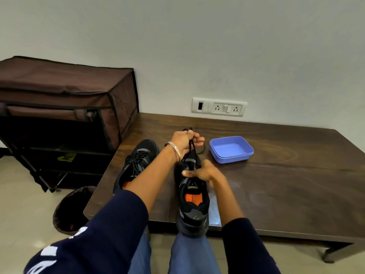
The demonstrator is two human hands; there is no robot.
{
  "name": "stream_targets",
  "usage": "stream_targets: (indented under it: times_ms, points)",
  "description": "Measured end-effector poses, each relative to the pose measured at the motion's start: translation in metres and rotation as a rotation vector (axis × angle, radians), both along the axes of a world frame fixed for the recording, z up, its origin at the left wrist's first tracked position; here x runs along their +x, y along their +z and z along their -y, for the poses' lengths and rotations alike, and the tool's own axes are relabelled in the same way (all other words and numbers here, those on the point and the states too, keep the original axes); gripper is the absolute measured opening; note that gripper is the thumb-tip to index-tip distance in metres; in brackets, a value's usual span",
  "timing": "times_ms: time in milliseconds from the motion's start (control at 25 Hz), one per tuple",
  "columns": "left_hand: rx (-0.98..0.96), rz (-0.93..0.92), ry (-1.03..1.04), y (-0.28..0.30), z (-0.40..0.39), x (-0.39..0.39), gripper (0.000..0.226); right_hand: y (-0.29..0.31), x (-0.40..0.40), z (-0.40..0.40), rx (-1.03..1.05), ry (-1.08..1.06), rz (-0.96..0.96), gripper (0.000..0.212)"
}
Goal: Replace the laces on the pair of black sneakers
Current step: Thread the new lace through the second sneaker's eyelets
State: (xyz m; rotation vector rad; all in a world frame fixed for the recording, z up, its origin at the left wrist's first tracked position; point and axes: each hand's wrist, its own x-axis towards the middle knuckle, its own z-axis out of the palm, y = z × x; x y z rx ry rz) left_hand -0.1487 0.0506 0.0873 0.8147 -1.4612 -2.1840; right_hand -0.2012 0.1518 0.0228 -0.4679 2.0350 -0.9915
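Two black sneakers with orange insoles lie on the dark wooden table [276, 184]. The left sneaker [136, 165] is still laced with black laces. The right sneaker [192, 202] lies in front of me, heel over the table's near edge. My left hand [184, 142], a bangle on its wrist, grips a black lace [194, 149] and holds it stretched up and away from the right sneaker's front. My right hand [203, 172] holds that sneaker at the tongue, thumb pressed across it. The lace's far end loops on the table beyond my left hand.
An empty blue plastic box [231, 149] stands on the table right of my hands. A brown fabric-covered shoe rack [65, 107] stands at the left beside the table. A dark bin [71, 210] sits on the floor. A socket panel [219, 106] is on the wall.
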Motion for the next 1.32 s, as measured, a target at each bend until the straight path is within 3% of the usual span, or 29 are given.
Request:
stream_targets:
  times_ms: [120, 280, 400, 480, 520, 600, 720, 800, 880, 920, 1000, 1040, 1120, 1200, 1240, 1320]
  points:
    - [0.023, -0.013, 0.036, 0.011, 0.001, -0.001, 0.033, -0.033, 0.005, 0.012, -0.033, -0.121, -0.106, 0.075]
    - [0.07, -0.086, 0.115, 0.033, 0.009, -0.011, 0.029, -0.046, 0.001, 0.022, 0.032, -0.13, -0.183, 0.081]
    - [-0.004, -0.051, 0.064, 0.027, 0.006, -0.009, 0.029, -0.05, 0.0, 0.025, 0.07, -0.133, -0.213, 0.088]
    - [-0.13, 0.046, 0.023, 0.023, 0.011, -0.006, 0.029, -0.047, 0.0, 0.026, -0.013, -0.116, -0.279, 0.099]
    - [-0.21, 0.105, 0.001, 0.021, 0.013, -0.004, 0.029, -0.046, -0.002, 0.026, -0.083, -0.106, -0.33, 0.095]
    - [-0.323, 0.166, -0.023, 0.019, 0.018, 0.0, 0.028, -0.033, 0.0, 0.026, -0.214, -0.113, -0.371, 0.062]
    - [-0.381, 0.207, 0.021, 0.007, 0.028, 0.004, 0.028, 0.011, 0.007, 0.013, -0.489, -0.219, -0.121, 0.016]
    - [-0.483, 0.421, 0.096, 0.002, 0.037, 0.012, 0.035, 0.037, 0.001, 0.003, -0.606, -0.211, -0.032, 0.009]
    - [-0.725, 0.804, 0.119, 0.002, 0.044, 0.02, 0.052, 0.058, -0.011, -0.006, -0.634, -0.16, -0.098, 0.01]
    - [-0.885, 0.853, 0.096, 0.003, 0.043, 0.022, 0.068, 0.067, -0.017, -0.008, -0.626, -0.104, -0.159, 0.012]
    - [-1.18, 0.601, -0.057, 0.009, 0.036, 0.02, 0.085, 0.08, -0.021, -0.011, -0.583, 0.032, -0.266, 0.016]
    - [-1.232, 0.43, -0.174, 0.012, 0.033, 0.018, 0.076, 0.084, -0.022, -0.012, -0.581, 0.066, -0.28, 0.015]
    - [-1.159, 0.284, -0.297, 0.015, 0.029, 0.017, 0.038, 0.094, -0.021, -0.019, -0.626, 0.066, -0.266, 0.015]
    - [-1.065, 0.232, -0.255, 0.012, 0.032, 0.018, 0.02, 0.097, -0.021, -0.028, -0.642, 0.047, -0.29, 0.017]
    - [-1.047, 0.193, -0.223, 0.009, 0.033, 0.02, 0.025, 0.095, -0.022, -0.032, -0.634, 0.074, -0.304, 0.018]
    - [-1.102, 0.084, -0.258, 0.008, 0.029, 0.023, 0.054, 0.091, -0.02, -0.035, -0.615, 0.169, -0.306, 0.018]
